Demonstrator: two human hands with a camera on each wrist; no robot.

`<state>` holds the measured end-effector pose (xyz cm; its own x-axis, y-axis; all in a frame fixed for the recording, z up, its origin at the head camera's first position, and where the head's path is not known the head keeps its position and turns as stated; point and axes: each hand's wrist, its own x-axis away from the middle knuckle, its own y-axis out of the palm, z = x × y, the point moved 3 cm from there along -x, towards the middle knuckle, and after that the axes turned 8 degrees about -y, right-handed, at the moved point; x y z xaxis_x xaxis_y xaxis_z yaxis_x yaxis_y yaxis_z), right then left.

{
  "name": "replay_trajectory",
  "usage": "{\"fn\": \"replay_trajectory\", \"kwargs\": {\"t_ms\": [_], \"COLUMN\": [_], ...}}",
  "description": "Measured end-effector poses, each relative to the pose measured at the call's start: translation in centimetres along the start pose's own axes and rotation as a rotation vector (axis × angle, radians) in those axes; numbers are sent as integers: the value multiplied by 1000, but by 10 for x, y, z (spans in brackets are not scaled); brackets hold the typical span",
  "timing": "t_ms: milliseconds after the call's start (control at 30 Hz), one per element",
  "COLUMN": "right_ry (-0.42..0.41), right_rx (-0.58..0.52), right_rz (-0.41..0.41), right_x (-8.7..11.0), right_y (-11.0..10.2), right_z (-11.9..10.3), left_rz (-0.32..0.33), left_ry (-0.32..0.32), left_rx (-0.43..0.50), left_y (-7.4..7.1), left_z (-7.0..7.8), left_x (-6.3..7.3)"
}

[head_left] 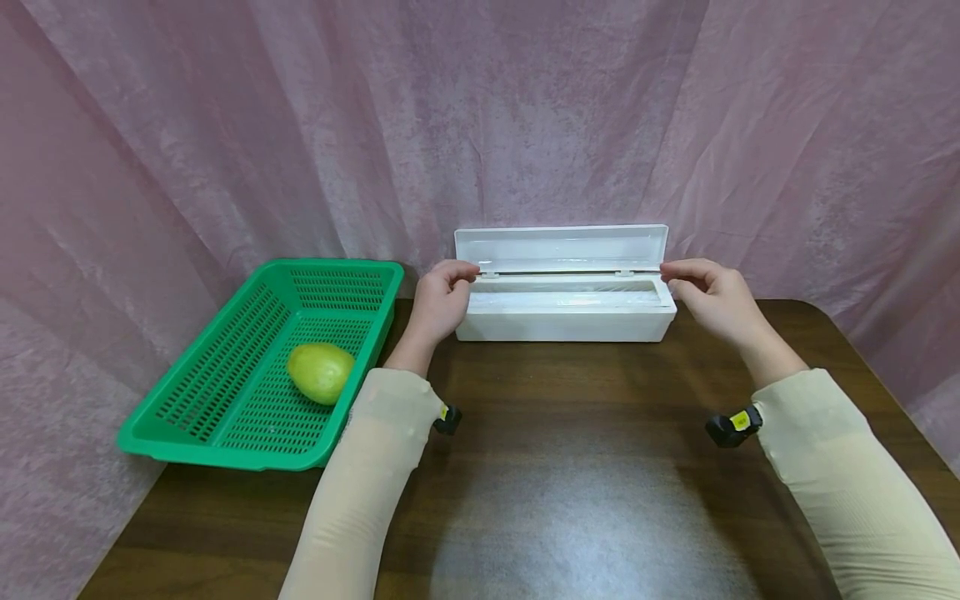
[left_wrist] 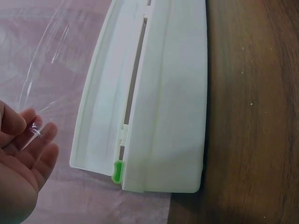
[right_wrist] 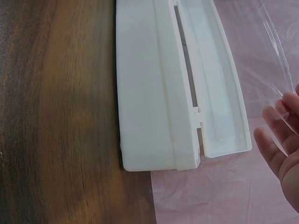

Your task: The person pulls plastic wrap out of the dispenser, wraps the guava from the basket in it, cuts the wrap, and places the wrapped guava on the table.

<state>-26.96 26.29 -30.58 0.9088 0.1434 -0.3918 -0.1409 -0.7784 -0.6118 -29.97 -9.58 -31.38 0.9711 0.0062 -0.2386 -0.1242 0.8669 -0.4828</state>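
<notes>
A long white cling film dispenser box point(head_left: 562, 328) stands on the table with its lid point(head_left: 562, 248) raised at the back. Inside lies a roll point(head_left: 562, 298) of clear film. My left hand point(head_left: 441, 304) is at the box's left end and pinches the edge of a sheet of cling film point(left_wrist: 35, 67) between thumb and finger. At the right end, my right hand point(head_left: 712, 300) pinches the other side of the same thin sheet, seen as a shiny edge in the right wrist view. A green slider point(left_wrist: 117, 171) sits at one end of the box near the hinge.
To the left is a green slotted basket point(head_left: 142, 433) holding one yellow-green fruit point(head_left: 320, 372), close beside my left forearm. The brown wooden table point(head_left: 585, 467) extends in front of the box. A pink curtain point(head_left: 562, 108) hangs right behind it.
</notes>
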Motion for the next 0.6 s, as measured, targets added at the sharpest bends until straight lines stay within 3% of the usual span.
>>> {"fn": "replay_trajectory", "kwargs": {"t_ms": [600], "right_ry": [10], "right_rx": [-49], "right_rz": [15], "right_x": [0], "right_y": [-2], "right_z": [-2], "left_rz": [15], "left_ry": [37], "left_rx": [20], "left_y": [-1], "left_z": [5], "left_x": [1]}}
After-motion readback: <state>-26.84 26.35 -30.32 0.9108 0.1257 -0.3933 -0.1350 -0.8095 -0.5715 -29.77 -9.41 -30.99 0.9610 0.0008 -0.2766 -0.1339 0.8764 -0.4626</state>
